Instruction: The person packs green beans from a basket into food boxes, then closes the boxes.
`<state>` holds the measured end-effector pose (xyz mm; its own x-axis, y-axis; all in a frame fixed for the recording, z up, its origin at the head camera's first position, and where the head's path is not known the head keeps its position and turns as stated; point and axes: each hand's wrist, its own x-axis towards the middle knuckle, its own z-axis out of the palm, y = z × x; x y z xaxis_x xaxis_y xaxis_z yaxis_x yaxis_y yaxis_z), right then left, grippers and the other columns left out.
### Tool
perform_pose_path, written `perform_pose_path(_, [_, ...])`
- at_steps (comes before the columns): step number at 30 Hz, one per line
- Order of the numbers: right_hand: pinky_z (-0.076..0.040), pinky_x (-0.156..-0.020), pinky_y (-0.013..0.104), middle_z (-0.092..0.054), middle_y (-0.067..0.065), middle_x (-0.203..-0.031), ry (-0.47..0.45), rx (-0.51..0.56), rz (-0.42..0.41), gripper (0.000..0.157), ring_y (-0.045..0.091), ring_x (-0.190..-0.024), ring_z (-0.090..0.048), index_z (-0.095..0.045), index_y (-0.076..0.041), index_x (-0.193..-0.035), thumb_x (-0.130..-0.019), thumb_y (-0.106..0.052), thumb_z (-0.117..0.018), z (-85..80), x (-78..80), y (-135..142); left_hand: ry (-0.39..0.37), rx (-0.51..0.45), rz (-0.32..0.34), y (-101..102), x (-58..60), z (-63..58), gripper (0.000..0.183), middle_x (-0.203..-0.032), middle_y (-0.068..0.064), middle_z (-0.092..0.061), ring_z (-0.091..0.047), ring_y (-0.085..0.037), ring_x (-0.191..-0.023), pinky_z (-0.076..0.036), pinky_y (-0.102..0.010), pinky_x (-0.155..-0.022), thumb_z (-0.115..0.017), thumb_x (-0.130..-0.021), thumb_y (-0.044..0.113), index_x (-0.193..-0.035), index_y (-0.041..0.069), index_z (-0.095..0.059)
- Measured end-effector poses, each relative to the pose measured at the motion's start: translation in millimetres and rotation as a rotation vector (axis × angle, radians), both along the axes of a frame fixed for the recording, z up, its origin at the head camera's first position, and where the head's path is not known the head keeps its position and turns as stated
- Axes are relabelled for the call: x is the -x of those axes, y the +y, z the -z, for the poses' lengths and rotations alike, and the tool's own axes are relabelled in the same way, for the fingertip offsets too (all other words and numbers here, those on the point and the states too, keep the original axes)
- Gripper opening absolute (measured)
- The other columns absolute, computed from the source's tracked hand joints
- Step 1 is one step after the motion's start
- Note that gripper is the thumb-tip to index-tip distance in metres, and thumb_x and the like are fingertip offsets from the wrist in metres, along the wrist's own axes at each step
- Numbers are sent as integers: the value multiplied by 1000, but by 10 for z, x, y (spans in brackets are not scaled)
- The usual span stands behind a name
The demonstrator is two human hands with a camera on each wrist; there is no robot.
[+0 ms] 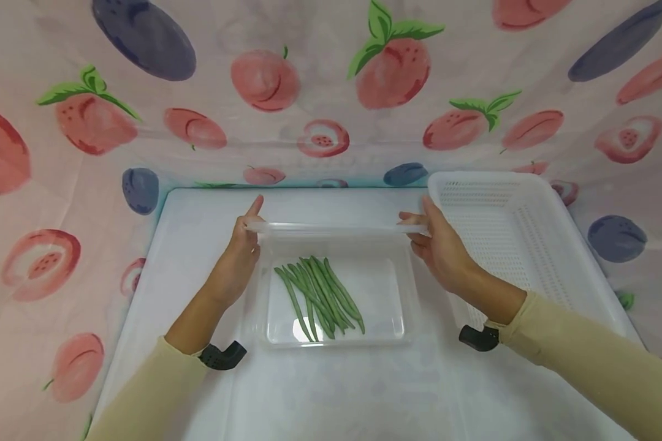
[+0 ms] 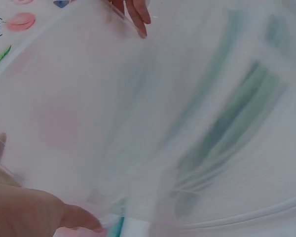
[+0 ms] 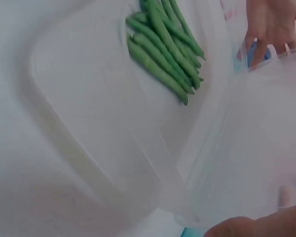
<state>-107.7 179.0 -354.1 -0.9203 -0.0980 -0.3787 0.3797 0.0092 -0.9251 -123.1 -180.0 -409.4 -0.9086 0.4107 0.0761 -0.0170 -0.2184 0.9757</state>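
Observation:
Several green beans [image 1: 325, 297] lie bunched inside a clear plastic container [image 1: 410, 306] on the white table. A translucent lid [image 1: 336, 228] stands nearly edge-on in the head view above the container's far side. My left hand [image 1: 233, 266] grips the lid's left end, and my right hand [image 1: 445, 254] holds its right end between thumb and fingers. Through the milky lid [image 2: 64, 98], the left wrist view shows the beans as blurred green streaks. The right wrist view shows the beans [image 3: 163, 52] directly, with the lid [image 3: 256, 118] tilted up beside the container.
A white perforated basket [image 1: 488, 239] stands at the right, under and beyond my right forearm. A fruit-patterned cloth [image 1: 320, 79] hangs behind the table and along both sides. The white table [image 1: 336, 398] extends in front of the container.

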Motion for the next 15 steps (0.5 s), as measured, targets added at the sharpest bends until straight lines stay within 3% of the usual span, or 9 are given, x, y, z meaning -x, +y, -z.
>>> perform_pose_path(1, [-5,-130,50,-18,9,-170,0,-14,-9,84,36,-157,-12,-58,6,-132,-104,-67,-28,1,-20,-3,18,-27,-10,2,-20,14,48,-173,6,1,16,-22,-157,18,-69,-119,-39,-102,67,-130,30,-51])
perform_pose_path(3, [-4,-130,50,-12,4,-172,-16,-62,-44,84,30,-158,-8,-59,4,-137,-104,-68,-29,10,-48,-4,39,-63,-29,2,-55,45,43,-174,7,-1,19,-20,-157,21,-71,-116,-37,-104,64,-114,28,-58])
perform_pose_path(4, [-3,-130,51,-8,2,-173,-26,-86,-69,85,27,-159,-5,-54,4,-143,-104,-67,-30,16,-58,-7,39,-61,-35,2,-72,55,44,-173,8,-3,19,-18,-157,22,-71,-116,-36,-104,63,-112,27,-60])
perform_pose_path(5, [-3,-130,52,-4,1,-173,-37,-116,-98,87,25,-160,1,-41,6,-152,-105,-65,-30,23,-67,-12,36,-55,-36,1,-91,65,45,-173,10,-4,19,-16,-157,22,-71,-116,-35,-104,62,-111,26,-61])
perform_pose_path(8, [-4,-129,55,3,2,-174,-69,-227,-181,81,23,-160,6,-24,-3,-162,-106,-61,-35,56,-98,-21,34,-31,-22,-14,-139,111,42,-173,12,-5,18,-15,-157,21,-72,-115,-33,-107,55,-117,26,-62])
perform_pose_path(10, [-8,-128,57,2,5,-174,-88,-291,-217,79,26,-161,4,-17,-6,-164,-106,-57,-38,70,-116,-37,39,-15,-1,-32,-175,151,36,-173,11,-1,18,-16,-157,18,-71,-118,-32,-108,43,-125,27,-60])
perform_pose_path(15, [-13,-126,64,0,8,-174,-158,-428,-244,78,36,-160,-3,-14,-17,-165,-105,-54,-46,81,-171,-97,88,37,30,-66,-266,235,51,-173,7,5,21,-18,-157,19,-74,-114,-30,-97,14,-141,25,-52])
